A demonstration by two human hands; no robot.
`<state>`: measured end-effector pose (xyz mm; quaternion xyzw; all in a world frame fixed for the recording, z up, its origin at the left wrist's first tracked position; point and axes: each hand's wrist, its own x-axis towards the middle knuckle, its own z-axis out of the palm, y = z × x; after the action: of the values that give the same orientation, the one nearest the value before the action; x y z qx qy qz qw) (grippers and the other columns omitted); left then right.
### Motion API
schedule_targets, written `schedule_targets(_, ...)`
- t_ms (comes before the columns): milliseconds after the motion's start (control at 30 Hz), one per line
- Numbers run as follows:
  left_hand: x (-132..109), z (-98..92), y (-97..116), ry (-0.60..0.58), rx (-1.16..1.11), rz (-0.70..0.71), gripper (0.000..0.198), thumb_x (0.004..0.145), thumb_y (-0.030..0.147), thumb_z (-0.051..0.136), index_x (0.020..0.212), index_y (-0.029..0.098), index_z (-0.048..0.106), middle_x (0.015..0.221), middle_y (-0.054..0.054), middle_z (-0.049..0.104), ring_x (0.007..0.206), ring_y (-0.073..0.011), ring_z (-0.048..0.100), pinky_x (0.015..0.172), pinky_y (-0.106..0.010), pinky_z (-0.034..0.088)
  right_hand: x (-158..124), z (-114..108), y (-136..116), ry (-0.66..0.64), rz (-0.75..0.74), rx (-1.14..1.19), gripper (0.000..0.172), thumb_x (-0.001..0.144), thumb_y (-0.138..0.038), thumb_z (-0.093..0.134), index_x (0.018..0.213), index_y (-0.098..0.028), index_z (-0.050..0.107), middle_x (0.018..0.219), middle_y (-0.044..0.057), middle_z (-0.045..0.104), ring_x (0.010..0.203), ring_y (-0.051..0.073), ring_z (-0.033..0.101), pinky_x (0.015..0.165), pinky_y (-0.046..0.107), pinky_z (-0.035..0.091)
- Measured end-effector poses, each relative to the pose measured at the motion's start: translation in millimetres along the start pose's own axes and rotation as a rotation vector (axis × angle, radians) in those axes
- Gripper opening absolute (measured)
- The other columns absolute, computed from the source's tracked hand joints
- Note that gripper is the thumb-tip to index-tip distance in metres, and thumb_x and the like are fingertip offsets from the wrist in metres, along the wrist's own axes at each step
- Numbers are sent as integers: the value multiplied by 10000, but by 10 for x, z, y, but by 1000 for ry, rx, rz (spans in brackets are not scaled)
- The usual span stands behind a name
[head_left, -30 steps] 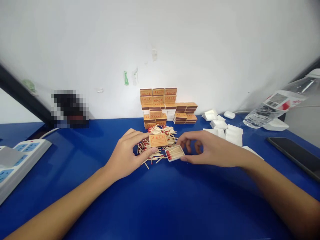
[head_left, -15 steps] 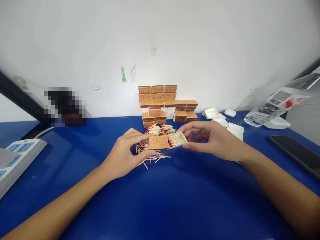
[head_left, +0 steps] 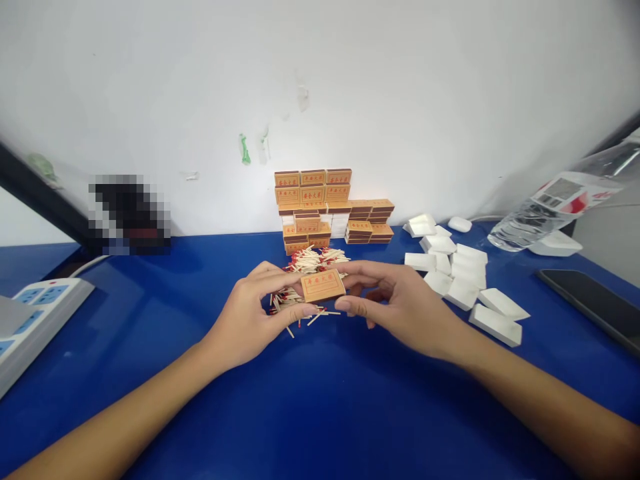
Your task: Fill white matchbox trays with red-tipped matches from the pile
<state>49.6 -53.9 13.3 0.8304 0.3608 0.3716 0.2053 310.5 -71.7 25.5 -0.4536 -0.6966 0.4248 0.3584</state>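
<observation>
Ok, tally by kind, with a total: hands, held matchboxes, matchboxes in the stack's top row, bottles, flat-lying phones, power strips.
Left hand and right hand: 2
Held matchbox: 1
Top-row matchboxes: 3
Bottle: 1
Flat-lying phone: 1
Power strip: 1
Total: 9

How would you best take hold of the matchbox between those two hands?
I'd pinch the matchbox midway along its two long edges, coming from above. It is flat and oblong, label up and tilted toward the viewer, with the left hand and right hand at its short ends, so the middle looks easiest to reach.
</observation>
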Motion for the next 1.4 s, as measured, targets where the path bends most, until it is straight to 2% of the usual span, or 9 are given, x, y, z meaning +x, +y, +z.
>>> schedule_targets(100,-7,14,5,94,25,-36,353,908,414,797,1230,273,759,966,-26,746,917,-200,632,811,-359,538,-70,141,-18,88,-32,0,696,935,-481,729,1560,-273,503,1241,118,754,883,230,714,627,346,604)
schedule_targets(267,8,-5,-6,137,76,-20,350,927,433,772,1222,246,758,1001,-36,763,953,-209,646,842,-363,542,-148,288,-61,-53,-59,-78,693,1016,-524,594,1626,-260,398,982,56,748,643,157,641,562,312,568)
schedule_targets(333,49,-86,-78,125,133,-1,357,938,445,756,1239,252,751,1022,-34,770,957,-210,647,855,-360,537,-130,260,-40,-4,-72,-105,712,1022,-535,572,1640,-248,364,1068,74,748,654,155,648,566,314,566)
schedule_targets(433,147,-299,-330,183,283,-45,337,934,493,741,1175,259,775,1021,-29,777,924,-214,652,821,-339,524,-48,113,26,191,-118,-214,662,1016,-519,588,1585,-212,447,1213,111,731,727,169,664,599,327,567)
schedule_targets(600,277,-563,-870,27,518,-193,404,997,540,599,1203,238,772,1116,-59,792,969,-262,697,810,-352,531,76,-127,112,364,-197,-414,385,994,-398,627,1288,-155,682,963,74,757,656,161,609,615,335,526)
schedule_targets(700,321,-534,-1019,-22,593,-193,384,992,493,600,1208,229,776,1174,-84,775,1040,-284,690,934,-401,521,87,-161,130,351,-223,-476,254,989,-340,625,1140,-163,726,862,48,729,624,152,578,616,328,495)
schedule_targets(800,373,-444,-1006,-8,700,-215,402,998,472,578,1180,182,788,1167,-141,757,1088,-332,655,986,-474,495,79,-164,127,327,-245,-496,178,991,-308,618,1040,-188,740,855,35,712,646,150,577,636,323,475)
schedule_targets(1033,580,-262,-852,3,842,-225,367,991,480,601,1008,185,818,995,-130,761,962,-325,650,885,-455,497,88,-219,136,349,-274,-512,154,976,-262,597,914,-202,724,798,16,680,656,152,559,651,318,442)
schedule_targets(1400,828,-151,-957,51,909,-304,341,987,428,599,995,168,819,989,-147,759,996,-338,654,841,-441,497,120,-237,218,340,-273,-523,127,949,-225,605,879,-210,711,779,6,686,657,152,570,659,313,441)
